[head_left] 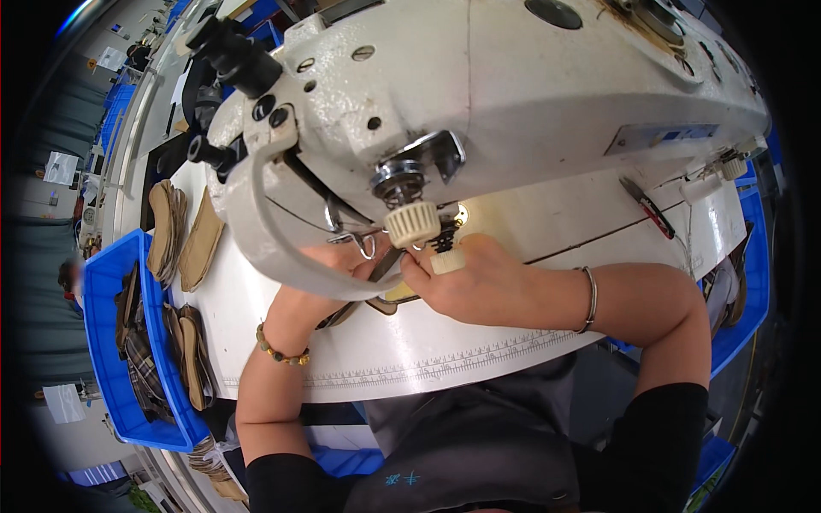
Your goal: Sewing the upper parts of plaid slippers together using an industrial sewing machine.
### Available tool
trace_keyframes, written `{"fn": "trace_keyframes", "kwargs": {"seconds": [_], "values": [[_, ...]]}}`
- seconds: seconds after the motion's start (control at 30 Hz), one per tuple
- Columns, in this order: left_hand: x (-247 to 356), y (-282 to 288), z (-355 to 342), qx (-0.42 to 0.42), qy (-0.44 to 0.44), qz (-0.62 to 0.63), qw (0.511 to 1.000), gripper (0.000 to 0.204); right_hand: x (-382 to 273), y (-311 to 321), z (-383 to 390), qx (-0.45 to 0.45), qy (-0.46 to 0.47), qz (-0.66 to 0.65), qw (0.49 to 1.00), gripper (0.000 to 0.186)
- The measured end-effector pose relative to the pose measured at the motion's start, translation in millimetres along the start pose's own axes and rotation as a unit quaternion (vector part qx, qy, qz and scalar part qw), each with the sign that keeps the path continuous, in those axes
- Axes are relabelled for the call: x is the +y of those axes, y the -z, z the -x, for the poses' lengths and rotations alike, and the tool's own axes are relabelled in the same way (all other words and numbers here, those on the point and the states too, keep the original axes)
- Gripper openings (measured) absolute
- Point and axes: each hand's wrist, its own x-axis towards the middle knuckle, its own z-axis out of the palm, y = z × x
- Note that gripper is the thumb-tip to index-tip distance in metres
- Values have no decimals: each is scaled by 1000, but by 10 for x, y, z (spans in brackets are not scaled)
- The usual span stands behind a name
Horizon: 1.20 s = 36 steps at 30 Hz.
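Note:
Both my hands work close together under the head of a white sewing machine (513,94). My left hand (338,256), partly behind the curved white guard (278,248), has its fingers bent at a dark fabric piece (387,263). Closed on the other side of that piece is my right hand (470,278), thumb and fingers pinched near its edge. A tan-edged end of the work (383,305) shows below the guard. The tension knobs (412,224) cover some fingertips, and the needle area is hidden.
A blue bin (111,342) with plaid fabric pieces stands at left. Tan sole-shaped pieces (201,244) lie in stacks beside it. Red-and-black snips (654,214) rest on the white table (359,376), which has a printed ruler along its front. Another blue bin (753,291) is at right.

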Motion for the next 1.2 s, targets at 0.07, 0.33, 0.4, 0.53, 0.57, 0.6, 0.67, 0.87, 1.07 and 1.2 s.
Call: {"fn": "trace_keyframes", "kwargs": {"seconds": [0.07, 0.33, 0.4, 0.53, 0.57, 0.6, 0.67, 0.87, 1.07, 1.2], "values": [[29, 6, -13, -2, 7, 3, 1000, 8, -5, -5, 1, -2, -5, -1, 1000, 30], [212, 44, -54, -1, 43, -4, 999, 8, -85, -44, -29, 83, -13, -43, 996, 14], [232, 55, -67, -8, 43, -8, 999, 9, -89, -26, -26, 72, -10, -43, 996, 13], [288, 68, -99, 1, 42, 2, 999, 10, -80, 12, -37, 67, -11, -48, 997, 13], [284, 65, -99, 0, 42, 2, 999, 10, -80, 14, -37, 71, -12, -48, 996, 13], [274, 59, -97, 5, 37, -4, 999, 10, -78, 16, -37, 76, -14, -48, 996, 12], [244, 48, -88, 10, 30, -10, 999, 11, -74, 22, -44, 81, -13, -53, 995, 11], [174, -29, -60, -14, 64, -50, 997, 10, -42, -2, -36, 73, -12, -43, 996, 13], [191, -43, -93, 4, 94, 19, 995, 9, -19, 3, -24, 63, -18, -7, 998, 19], [191, -73, -39, 34, 76, 21, 996, 11, -45, -1, -25, 76, 5, -29, 997, 14]]}}
